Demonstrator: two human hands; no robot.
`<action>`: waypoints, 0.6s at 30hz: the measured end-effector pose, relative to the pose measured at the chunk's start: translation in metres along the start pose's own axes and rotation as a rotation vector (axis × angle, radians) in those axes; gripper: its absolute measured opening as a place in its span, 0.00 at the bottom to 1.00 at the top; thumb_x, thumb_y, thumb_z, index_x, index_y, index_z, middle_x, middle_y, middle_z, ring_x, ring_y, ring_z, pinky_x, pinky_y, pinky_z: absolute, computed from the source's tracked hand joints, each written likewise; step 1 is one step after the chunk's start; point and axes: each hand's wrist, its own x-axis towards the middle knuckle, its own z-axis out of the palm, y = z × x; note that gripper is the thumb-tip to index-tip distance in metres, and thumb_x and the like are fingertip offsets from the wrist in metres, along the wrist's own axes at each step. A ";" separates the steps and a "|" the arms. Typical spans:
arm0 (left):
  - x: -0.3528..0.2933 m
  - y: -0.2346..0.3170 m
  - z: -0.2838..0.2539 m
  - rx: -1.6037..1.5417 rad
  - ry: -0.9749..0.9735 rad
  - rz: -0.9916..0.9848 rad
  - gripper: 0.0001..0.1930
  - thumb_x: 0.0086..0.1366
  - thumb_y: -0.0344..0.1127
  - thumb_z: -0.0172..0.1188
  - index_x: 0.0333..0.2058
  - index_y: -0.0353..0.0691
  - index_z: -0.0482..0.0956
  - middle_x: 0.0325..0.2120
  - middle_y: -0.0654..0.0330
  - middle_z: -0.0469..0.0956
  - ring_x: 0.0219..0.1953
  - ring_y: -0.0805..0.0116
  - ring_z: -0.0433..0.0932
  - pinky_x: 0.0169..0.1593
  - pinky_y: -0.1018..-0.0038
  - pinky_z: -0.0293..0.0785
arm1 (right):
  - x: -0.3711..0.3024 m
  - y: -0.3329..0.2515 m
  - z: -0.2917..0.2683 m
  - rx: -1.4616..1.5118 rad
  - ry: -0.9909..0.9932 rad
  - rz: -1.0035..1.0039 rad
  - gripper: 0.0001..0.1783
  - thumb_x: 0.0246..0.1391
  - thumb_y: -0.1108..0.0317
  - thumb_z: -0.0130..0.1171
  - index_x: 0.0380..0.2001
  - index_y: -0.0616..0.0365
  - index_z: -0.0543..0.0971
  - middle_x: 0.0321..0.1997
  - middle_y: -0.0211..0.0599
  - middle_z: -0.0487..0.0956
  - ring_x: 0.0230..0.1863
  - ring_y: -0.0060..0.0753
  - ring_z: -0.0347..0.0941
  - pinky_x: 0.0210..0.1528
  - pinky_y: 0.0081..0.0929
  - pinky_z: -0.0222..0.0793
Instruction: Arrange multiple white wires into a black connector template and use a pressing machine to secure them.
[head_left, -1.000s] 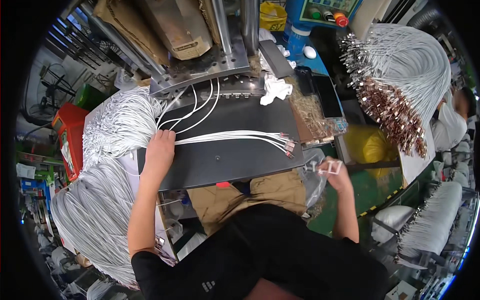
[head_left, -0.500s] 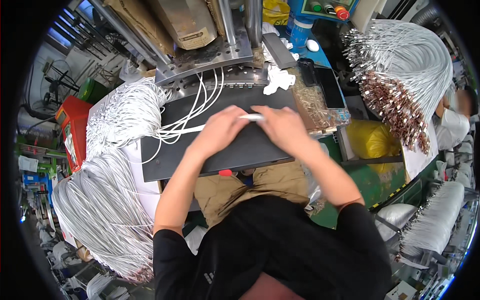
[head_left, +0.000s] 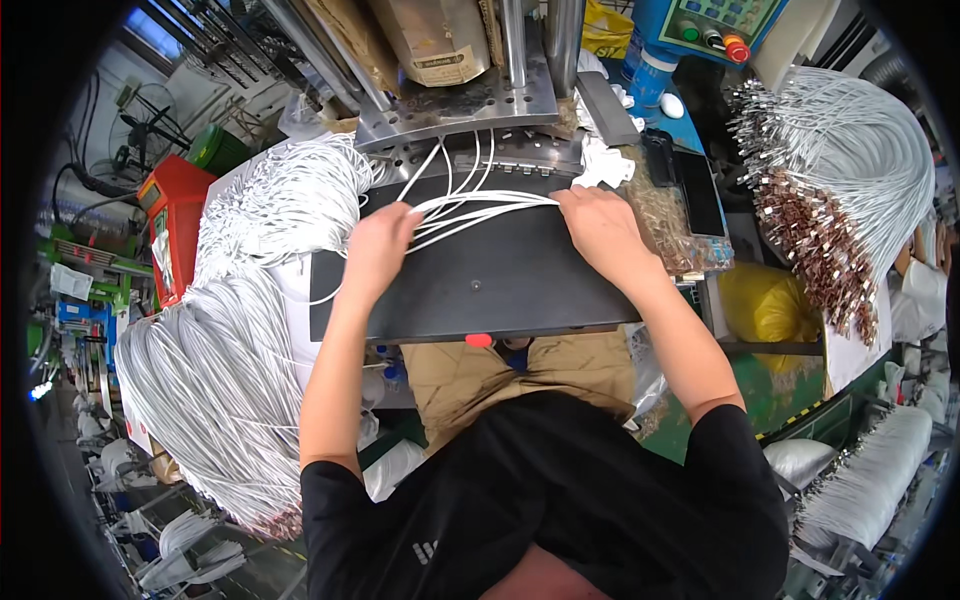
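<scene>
One left hand and one right hand, both bare, grasp one bundle of slender white round cables, strands uncountable, over one flat black rectangular worktop; two larger white cable heaps lie leftward.

White cables, plain black tabletop

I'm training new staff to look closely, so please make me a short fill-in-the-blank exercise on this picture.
1. The left hand and right hand touch cables coloured ____.
2. The shirt at the bottom is coloured ____.
3. The red machine stands on the picture's ____ side.

Missing words: white; black; left.
</scene>
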 end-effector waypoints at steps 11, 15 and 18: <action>0.002 0.015 0.015 0.107 0.013 0.286 0.10 0.61 0.35 0.68 0.34 0.36 0.79 0.30 0.55 0.77 0.38 0.53 0.78 0.40 0.65 0.72 | 0.002 0.023 -0.039 0.079 -0.248 0.108 0.09 0.62 0.64 0.56 0.39 0.56 0.80 0.37 0.41 0.83 0.43 0.52 0.78 0.47 0.44 0.72; 0.009 0.030 0.003 -0.046 -0.070 0.184 0.09 0.64 0.35 0.65 0.35 0.35 0.78 0.28 0.56 0.77 0.34 0.61 0.78 0.38 0.66 0.73 | 0.004 -0.007 -0.020 0.067 0.059 -0.052 0.10 0.60 0.64 0.59 0.41 0.55 0.80 0.40 0.40 0.82 0.44 0.49 0.78 0.48 0.43 0.72; 0.008 0.057 -0.012 -0.285 -0.244 -0.085 0.08 0.67 0.35 0.62 0.35 0.35 0.78 0.26 0.58 0.76 0.31 0.68 0.78 0.36 0.68 0.72 | 0.007 -0.025 -0.003 0.073 0.119 -0.100 0.13 0.55 0.63 0.62 0.43 0.54 0.80 0.44 0.40 0.81 0.44 0.48 0.78 0.47 0.41 0.73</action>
